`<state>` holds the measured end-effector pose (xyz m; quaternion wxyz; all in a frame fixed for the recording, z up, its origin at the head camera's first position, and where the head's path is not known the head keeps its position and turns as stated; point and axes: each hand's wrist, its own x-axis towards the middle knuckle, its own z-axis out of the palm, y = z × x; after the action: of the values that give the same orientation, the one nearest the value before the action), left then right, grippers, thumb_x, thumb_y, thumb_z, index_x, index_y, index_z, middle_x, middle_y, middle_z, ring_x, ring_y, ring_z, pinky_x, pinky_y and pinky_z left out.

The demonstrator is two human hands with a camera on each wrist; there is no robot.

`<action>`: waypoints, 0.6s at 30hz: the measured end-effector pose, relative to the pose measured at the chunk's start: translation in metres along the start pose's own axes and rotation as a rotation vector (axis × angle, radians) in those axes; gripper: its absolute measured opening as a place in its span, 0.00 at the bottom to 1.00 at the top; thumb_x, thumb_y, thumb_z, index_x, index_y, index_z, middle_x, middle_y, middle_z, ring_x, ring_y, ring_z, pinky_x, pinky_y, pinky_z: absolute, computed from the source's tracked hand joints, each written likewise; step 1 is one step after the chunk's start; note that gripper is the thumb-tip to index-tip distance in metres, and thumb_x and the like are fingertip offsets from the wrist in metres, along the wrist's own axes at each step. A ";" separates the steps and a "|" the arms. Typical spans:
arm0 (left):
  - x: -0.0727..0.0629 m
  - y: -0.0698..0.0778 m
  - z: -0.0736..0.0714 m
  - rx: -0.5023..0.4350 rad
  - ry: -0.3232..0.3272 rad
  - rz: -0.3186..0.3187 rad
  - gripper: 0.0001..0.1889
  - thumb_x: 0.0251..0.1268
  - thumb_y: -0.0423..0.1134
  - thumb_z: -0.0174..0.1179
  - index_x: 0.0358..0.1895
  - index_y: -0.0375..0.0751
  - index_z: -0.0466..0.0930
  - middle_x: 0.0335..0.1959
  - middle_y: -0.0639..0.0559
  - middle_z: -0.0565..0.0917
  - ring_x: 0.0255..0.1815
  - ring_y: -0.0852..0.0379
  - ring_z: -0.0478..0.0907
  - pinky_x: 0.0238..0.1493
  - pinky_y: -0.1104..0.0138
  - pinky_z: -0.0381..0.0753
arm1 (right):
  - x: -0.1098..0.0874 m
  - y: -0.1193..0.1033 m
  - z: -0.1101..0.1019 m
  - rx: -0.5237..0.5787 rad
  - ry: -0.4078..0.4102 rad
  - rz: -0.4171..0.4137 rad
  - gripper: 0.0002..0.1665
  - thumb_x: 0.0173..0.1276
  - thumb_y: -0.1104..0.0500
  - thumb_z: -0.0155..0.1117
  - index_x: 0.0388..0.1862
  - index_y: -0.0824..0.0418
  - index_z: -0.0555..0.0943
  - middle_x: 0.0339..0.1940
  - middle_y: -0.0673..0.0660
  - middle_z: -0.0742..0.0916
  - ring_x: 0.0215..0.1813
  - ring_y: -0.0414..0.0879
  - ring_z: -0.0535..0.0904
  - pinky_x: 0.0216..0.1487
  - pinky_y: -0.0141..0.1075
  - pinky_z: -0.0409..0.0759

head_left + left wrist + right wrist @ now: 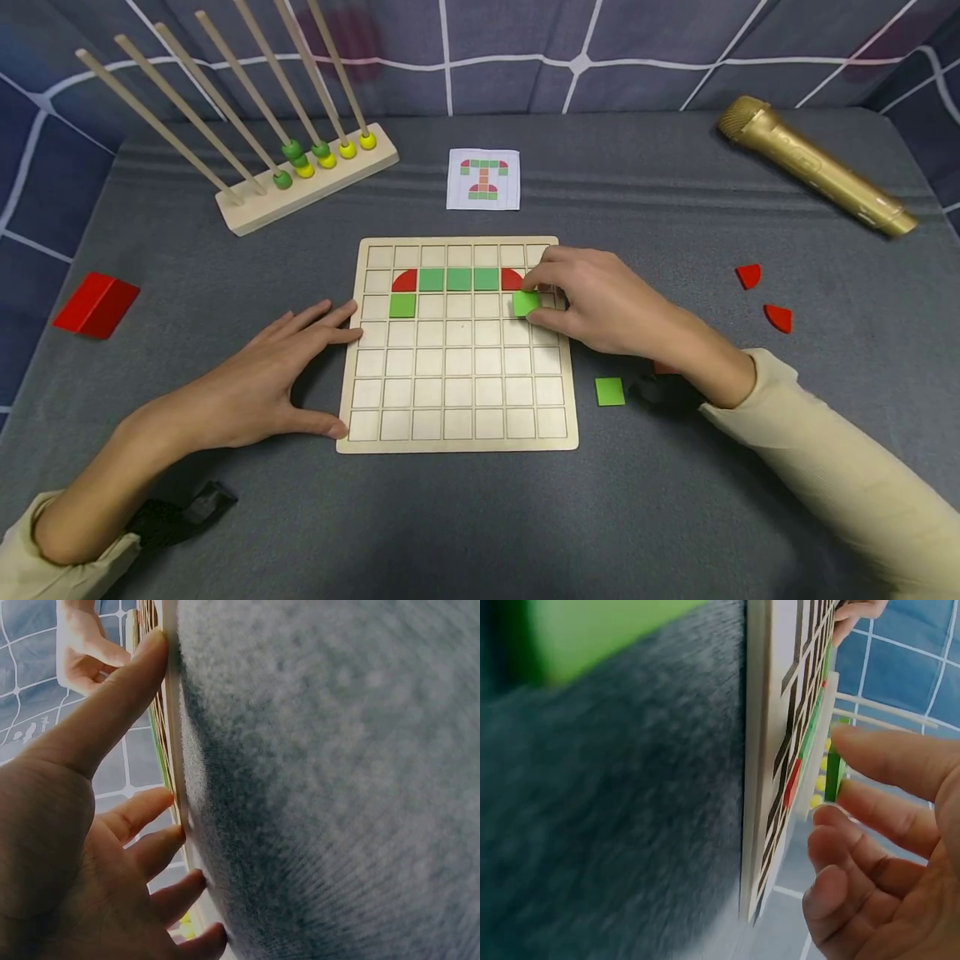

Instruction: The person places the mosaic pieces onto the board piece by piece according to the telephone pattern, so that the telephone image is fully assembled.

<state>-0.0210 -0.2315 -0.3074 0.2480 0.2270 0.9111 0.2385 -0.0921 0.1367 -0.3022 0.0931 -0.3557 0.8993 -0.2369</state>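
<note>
A wooden grid board (459, 446) lies on the grey cloth. In its second row a red quarter-round tile (405, 281), three green square tiles (458, 279) and another red quarter-round tile (512, 279) stand side by side. One more green square (402, 306) sits below the left red one. My right hand (603, 302) pinches a light green square tile (833, 776) between thumb and finger over the board's upper right; the right wrist view shows it held above the surface. Along the board's left edge my left hand (251, 387) rests spread, fingertips and thumb touching the rim.
A pattern card (483, 202) lies behind the board. A bead rack with tall pegs (315, 196) stands back left, a red block (96, 306) at left. On the right are a gold microphone (817, 167), loose red quarter-round tiles (778, 317) and a green square tile (610, 392).
</note>
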 end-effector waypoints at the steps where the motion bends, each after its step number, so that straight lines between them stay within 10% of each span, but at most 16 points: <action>1: 0.000 0.000 0.000 -0.002 -0.001 -0.002 0.54 0.41 0.71 0.70 0.71 0.44 0.66 0.80 0.48 0.48 0.79 0.39 0.39 0.71 0.37 0.38 | 0.003 -0.001 0.001 -0.005 -0.003 0.008 0.15 0.61 0.60 0.73 0.46 0.62 0.86 0.39 0.52 0.83 0.34 0.45 0.74 0.36 0.41 0.72; 18: -0.001 -0.001 0.000 0.000 0.002 0.010 0.53 0.43 0.71 0.69 0.71 0.44 0.66 0.80 0.49 0.47 0.79 0.39 0.39 0.71 0.38 0.37 | 0.016 -0.001 0.006 0.002 -0.060 0.014 0.07 0.63 0.62 0.72 0.40 0.60 0.86 0.38 0.52 0.83 0.36 0.46 0.77 0.38 0.44 0.75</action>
<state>-0.0209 -0.2325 -0.3079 0.2459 0.2314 0.9102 0.2399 -0.1013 0.1233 -0.3071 0.1222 -0.3561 0.8983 -0.2264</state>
